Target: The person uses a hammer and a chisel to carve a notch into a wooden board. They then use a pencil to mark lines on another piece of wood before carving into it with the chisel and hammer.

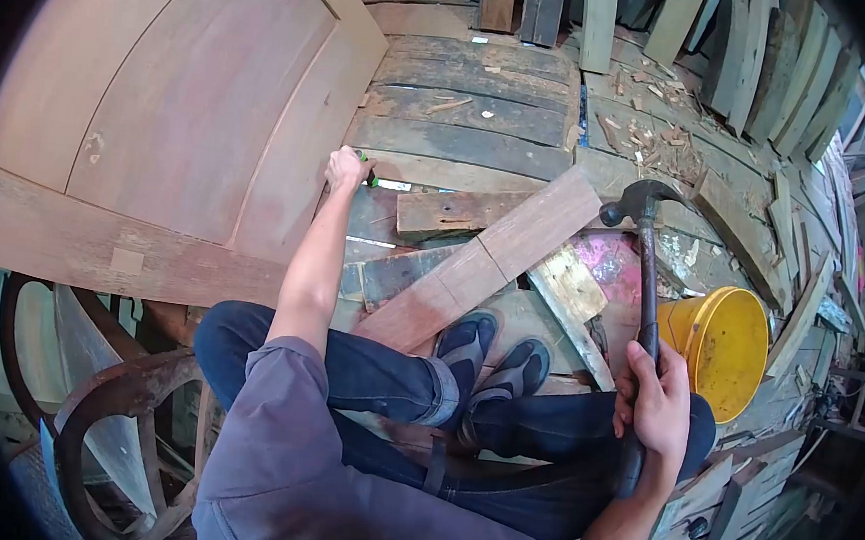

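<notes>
Hammer (648,270) in the right hand (659,396), just beside a yellow bucket (682,326).
Right fingers wrap its handle fully; the left hand (345,171) curls closed on a green object (367,168) at the edge of a wooden panel (198,103). A misjudged swing could bruise the left knuckles, or clip the bucket; loose boards (484,254) crowd the near side, wider floorboards (468,122) lying beyond.

This area is a woodworking workshop. Seen from here, the indicators are a claw hammer (648,280), a large wooden panel (198,103), loose timber pieces (483,261) on the plank floor (466,78), scattered wood chips (673,154), and boards (598,31) standing along the far side.
</notes>
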Demonstrator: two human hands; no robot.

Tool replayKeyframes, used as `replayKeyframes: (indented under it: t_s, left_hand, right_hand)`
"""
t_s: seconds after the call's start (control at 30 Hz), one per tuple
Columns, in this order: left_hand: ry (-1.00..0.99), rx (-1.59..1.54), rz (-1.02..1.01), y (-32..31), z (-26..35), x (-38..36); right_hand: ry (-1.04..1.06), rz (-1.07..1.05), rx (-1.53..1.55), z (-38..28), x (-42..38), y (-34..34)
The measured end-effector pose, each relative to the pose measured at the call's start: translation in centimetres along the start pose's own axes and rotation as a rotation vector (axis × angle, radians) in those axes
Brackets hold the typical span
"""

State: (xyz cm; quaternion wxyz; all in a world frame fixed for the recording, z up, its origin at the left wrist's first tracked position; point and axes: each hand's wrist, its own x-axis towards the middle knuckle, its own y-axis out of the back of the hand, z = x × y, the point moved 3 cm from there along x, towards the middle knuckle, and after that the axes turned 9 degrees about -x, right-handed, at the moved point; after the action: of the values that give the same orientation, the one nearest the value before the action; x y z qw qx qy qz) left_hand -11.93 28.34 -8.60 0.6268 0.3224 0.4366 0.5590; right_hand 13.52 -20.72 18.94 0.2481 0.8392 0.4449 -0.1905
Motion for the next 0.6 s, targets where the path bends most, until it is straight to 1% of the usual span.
replayKeyframes:
  t_s: [0.13,0.3,0.53,0.6]
  left_hand:
    - [-0.039,-0.047,0.07,-1.0,-0.3,-0.5]
    - [0.029,-0.132,0.046,-0.5,-0.7,-0.3]
    - [0.063,-0.134,0.073,-0.4,-1.3,-0.7]
    - [0.083,-0.157,0.092,-0.7,-2.5,-0.2]
  right_hand:
    - [-0.021,0.009,-0.003,0.4,0.2,0.2]
    - [-0.025,0.008,-0.002,0.8,0.1,0.6]
    - [0.014,0.021,0.027,0.9,-0.2,1.3]
    - [0.032,0.018,0.042,0.9,-0.2,1.4]
